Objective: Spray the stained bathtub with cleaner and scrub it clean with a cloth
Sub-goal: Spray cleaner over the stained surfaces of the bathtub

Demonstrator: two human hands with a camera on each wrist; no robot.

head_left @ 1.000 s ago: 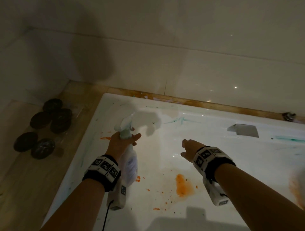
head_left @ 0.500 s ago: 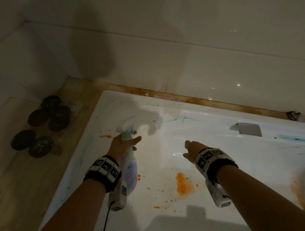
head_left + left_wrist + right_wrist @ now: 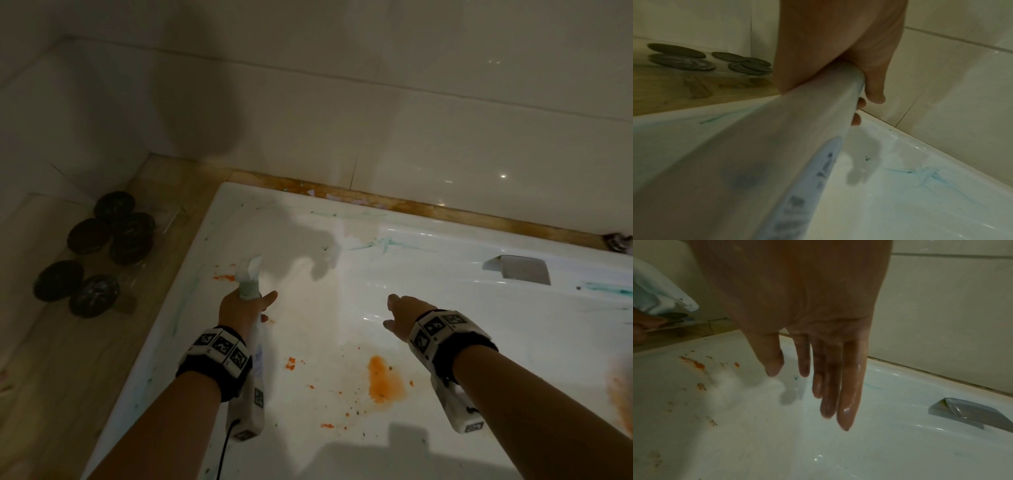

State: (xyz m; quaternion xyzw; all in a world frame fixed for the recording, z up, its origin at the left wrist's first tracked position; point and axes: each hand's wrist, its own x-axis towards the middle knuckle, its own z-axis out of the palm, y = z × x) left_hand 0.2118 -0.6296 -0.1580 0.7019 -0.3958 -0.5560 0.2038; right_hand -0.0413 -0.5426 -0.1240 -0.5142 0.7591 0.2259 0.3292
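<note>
The white bathtub (image 3: pixel 342 308) fills the head view, marked with an orange stain (image 3: pixel 385 378), orange specks and teal smears (image 3: pixel 373 244). My left hand (image 3: pixel 245 306) grips the neck of a white spray bottle (image 3: pixel 249 282), its nozzle pointing toward the far side of the tub. In the left wrist view the bottle (image 3: pixel 760 162) runs across the frame with my fingers (image 3: pixel 874 91) curled round it. My right hand (image 3: pixel 400 313) hangs over the tub, empty, with wet straight fingers (image 3: pixel 849 394). No cloth is in view.
Several dark round discs (image 3: pixel 113 236) lie on the wooden ledge (image 3: pixel 68 359) left of the tub. A grey overflow plate (image 3: pixel 524 274) sits on the far tub wall, with a metal fitting (image 3: pixel 616 241) at the right. Tiled walls (image 3: pixel 376 120) rise behind.
The spray bottle and left hand have shifted slightly; the right hand stays over the tub with little movement. The view has tilted a little.
</note>
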